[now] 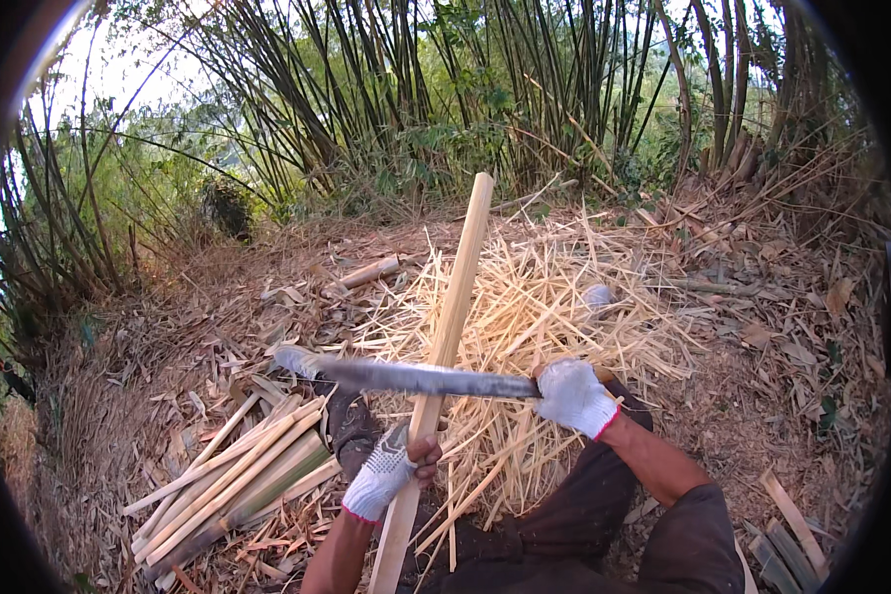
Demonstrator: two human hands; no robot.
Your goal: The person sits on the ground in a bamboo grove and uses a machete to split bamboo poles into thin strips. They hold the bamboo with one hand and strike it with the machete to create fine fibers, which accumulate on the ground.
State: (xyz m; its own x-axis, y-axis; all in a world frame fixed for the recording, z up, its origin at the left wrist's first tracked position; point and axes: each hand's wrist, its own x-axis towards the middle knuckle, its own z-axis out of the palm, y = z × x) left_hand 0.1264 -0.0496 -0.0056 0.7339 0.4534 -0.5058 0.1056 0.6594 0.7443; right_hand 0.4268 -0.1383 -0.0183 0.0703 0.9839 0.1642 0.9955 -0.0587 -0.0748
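My left hand [396,470], in a white glove with bare fingertips, is wrapped round a long pale bamboo strip [455,297]. The strip slants up and away from my lap, its far end in the air. My right hand [572,396], also gloved in white, grips the handle of a long-bladed machete [426,379]. Its blade points left and lies across the strip, just above my left hand. Whether the edge has bitten into the bamboo I cannot tell. Behind the strip lies a big heap of thin bamboo shavings [535,297], between my outstretched legs.
Split bamboo pieces [247,475] are stacked on the ground at my left. More pieces [792,535] lie at the lower right. A cut bamboo section [366,272] rests beyond the heap's left side. Dry leaves cover the slope, and tall bamboo clumps [396,89] stand behind.
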